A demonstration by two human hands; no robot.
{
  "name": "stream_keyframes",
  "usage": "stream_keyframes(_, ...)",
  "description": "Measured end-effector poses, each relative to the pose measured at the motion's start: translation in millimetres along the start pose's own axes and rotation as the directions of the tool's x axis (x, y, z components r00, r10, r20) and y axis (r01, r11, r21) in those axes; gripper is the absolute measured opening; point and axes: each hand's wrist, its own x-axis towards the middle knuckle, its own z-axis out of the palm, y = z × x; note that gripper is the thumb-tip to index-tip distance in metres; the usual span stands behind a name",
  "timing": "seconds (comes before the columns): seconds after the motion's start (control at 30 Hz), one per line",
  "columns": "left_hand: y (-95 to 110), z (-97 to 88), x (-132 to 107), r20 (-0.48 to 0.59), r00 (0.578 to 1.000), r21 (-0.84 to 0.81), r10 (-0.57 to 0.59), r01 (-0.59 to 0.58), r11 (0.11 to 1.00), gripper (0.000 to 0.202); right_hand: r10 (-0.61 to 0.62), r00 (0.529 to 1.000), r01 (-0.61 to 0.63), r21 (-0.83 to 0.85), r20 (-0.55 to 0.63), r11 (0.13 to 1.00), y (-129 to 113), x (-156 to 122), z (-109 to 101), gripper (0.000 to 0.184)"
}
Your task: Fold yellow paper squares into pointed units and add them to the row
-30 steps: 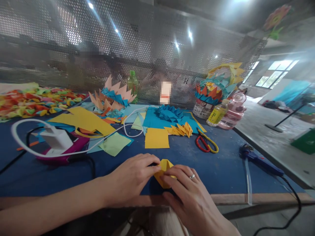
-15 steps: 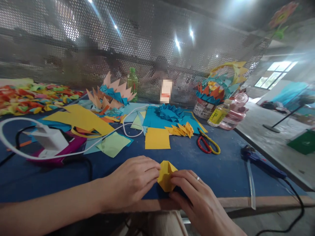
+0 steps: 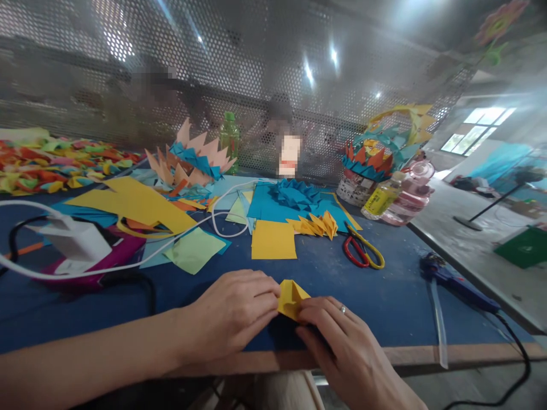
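A small folded yellow paper piece (image 3: 292,297) rests on the blue table (image 3: 384,296) near its front edge. My left hand (image 3: 233,313) pinches its left side with curled fingers. Pressed against the right side of the paper are the fingers of my right hand (image 3: 337,336), which wears a ring. Part of the paper is hidden under both hands.
A yellow paper square (image 3: 272,240), folded yellow pieces (image 3: 316,224), red and yellow scissors (image 3: 363,250), a blue glue gun (image 3: 453,276), a white charger (image 3: 74,242) with cable, paper crowns (image 3: 188,159), bottles (image 3: 380,196) and coloured scraps lie farther back. A perforated metal screen (image 3: 256,68) stands behind.
The paper has been pressed lower and flatter between my hands; my right hand has slid slightly down and right. The view has shifted a little.
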Motion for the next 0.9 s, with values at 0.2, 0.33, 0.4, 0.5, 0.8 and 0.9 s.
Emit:
stream_keyframes(0.2, 6, 4.9, -2, -0.053, 0.998, -0.028, -0.025, 0.024, 0.999, 0.023, -0.005, 0.999, 0.004, -0.02, -0.048, 1.0, -5, 0, 10, 0.014)
stream_keyframes(0.33, 8, 4.2, -3, -0.047, 0.999, -0.035, -0.007, 0.005, 0.999, 0.024, 0.039, 0.996, -0.036, 0.039, -0.082, 0.999, -4, -4, 13, 0.014)
stream_keyframes(0.4, 7, 2.1, -6, -0.017, 1.0, -0.047, 0.008, -0.009, 0.999, 0.023, 0.046, 0.996, -0.041, 0.064, -0.075, 0.997, -3, -5, 13, 0.015)
stream_keyframes(0.5, 3, -1.3, -9, 0.014, 0.999, -0.058, 0.034, -0.033, 0.998, 0.021, 0.063, 0.996, -0.057, 0.09, -0.065, 0.994, -2, -4, 12, 0.016)
stream_keyframes(0.8, 6, -20.3, -3, -0.131, 0.981, 0.047, 0.146, -0.141, 0.989, 0.031, 0.22, 0.976, -0.219, 0.054, -0.011, 0.974, -6, 3, 15, 0.013)
stream_keyframes(0.9, 8, -23.7, 0, -0.163, 0.976, 0.091, 0.144, -0.131, 0.987, 0.04, 0.248, 0.968, -0.249, 0.021, 0.021, 0.968, -5, 2, 16, 0.014)
